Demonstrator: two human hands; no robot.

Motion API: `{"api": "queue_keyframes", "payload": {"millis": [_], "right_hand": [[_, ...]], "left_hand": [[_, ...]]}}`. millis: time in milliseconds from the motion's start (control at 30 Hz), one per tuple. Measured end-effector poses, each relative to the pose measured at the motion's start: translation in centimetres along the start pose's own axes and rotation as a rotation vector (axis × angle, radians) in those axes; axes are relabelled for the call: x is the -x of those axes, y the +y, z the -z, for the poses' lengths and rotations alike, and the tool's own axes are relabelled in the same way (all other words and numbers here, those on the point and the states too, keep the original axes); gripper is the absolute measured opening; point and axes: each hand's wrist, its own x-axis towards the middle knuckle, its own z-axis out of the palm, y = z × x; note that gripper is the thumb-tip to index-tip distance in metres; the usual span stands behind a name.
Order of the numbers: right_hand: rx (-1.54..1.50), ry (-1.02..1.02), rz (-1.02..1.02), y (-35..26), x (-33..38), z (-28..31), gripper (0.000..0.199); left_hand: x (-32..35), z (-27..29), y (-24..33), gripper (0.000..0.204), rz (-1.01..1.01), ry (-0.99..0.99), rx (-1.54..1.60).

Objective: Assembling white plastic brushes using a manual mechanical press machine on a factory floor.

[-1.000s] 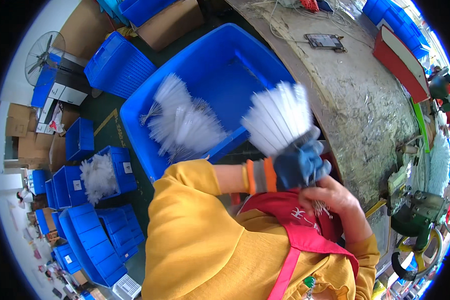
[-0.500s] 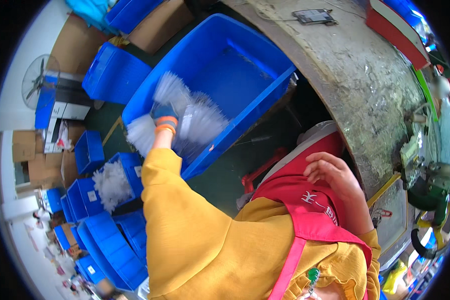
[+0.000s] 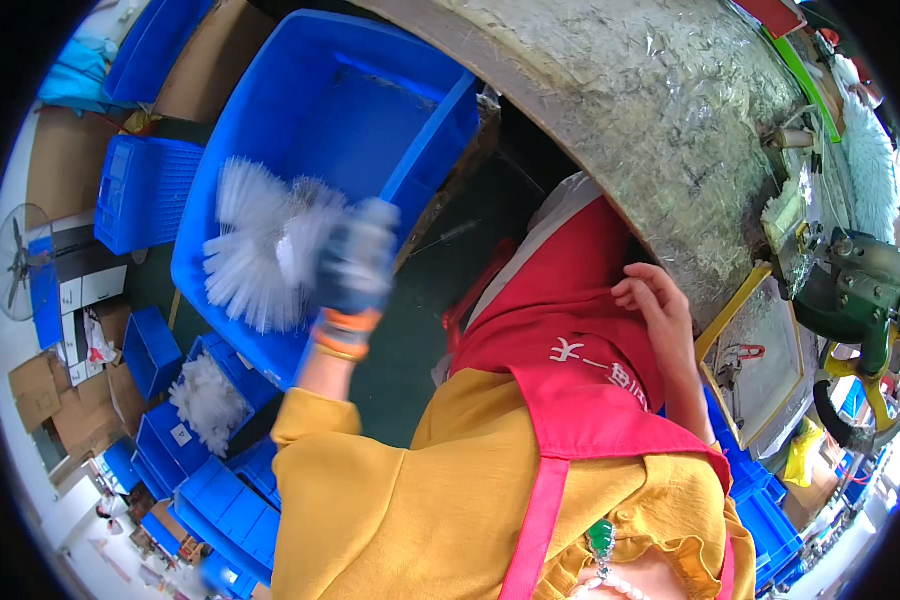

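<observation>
In the large blue tub (image 3: 198,235) at the far left lie several fan-shaped bundles of white, translucent bristles (image 3: 255,255). My left hand (image 3: 355,262), in a dark glove with an orange cuff, is over the tub's near right rim, beside the bundles. Motion smears its fingers, so its grip and anything in it cannot be made out. My right hand (image 3: 655,305) is bare and hangs in front of the red apron (image 3: 590,340), near the bench edge. Its fingers are loosely bent and a little apart, with nothing in them.
A worn workbench (image 3: 610,90) curves along the right, with a green machine (image 3: 860,300) mounted on it. Smaller blue bins (image 3: 235,520) stand at the left, one holding white fluffy material (image 3: 210,400). A fan (image 3: 20,260) stands farther left.
My left hand has come up from among the bristle bundles and moved right to the tub's rim. The whole view has shifted, with the tub now farther left. My right hand stays by the apron.
</observation>
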Motion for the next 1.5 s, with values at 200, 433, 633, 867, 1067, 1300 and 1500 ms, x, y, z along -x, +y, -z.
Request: {"api": "queue_keyframes", "payload": {"millis": [200, 433, 633, 867, 1067, 1300, 1500], "right_hand": [[0.462, -0.086, 0.217, 2.7, 0.5, 0.1, 0.019], [0.324, -0.079, -0.087, 5.8, 2.7, 0.9, 0.021], [0.881, 0.158, -0.060, 14.8, 4.3, 1.8, 0.025], [1.241, 0.367, -0.342, 20.4, 11.2, 3.2, 0.048], [1.057, 0.527, -0.528, 20.7, 12.1, 1.4, 0.058], [1.257, 0.079, -0.786, 26.3, 16.7, 4.3, 0.042], [1.306, 0.079, -0.685, 28.4, 13.3, 4.9, 0.043]], "left_hand": [[10.5, -13.2, 7.5, 0.025, 0.768, -0.640, 0.291], [16.2, -16.8, 4.6, 0.028, 0.886, -0.933, 0.110], [17.7, -22.2, 0.7, 0.031, 0.747, -1.308, -0.156], [26.6, -30.4, -6.9, 0.034, 0.824, -1.232, -0.217], [27.0, -34.9, -8.4, 0.052, 1.111, -1.153, -0.192], [35.3, -45.3, -8.9, 0.057, 1.043, -1.017, -0.058], [35.2, -49.8, -7.8, 0.057, 0.887, -0.967, 0.109]]}}
